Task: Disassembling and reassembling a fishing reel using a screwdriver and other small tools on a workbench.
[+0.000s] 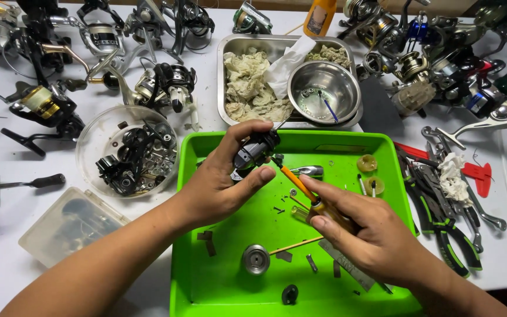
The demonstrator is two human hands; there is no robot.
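Over the green tray, the right hand has its fingers closed round a screwdriver, tip apparently at the reel body. The left hand clasps that body above the tray's far-left part. Beyond the tray sits a steel bowl.

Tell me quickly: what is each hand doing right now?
Left hand: closed around a black reel body.
Right hand: closed on an orange-handled screwdriver, tip at the reel body.

Steel bowl in rag-filled pan; pliers right; parts dish left.
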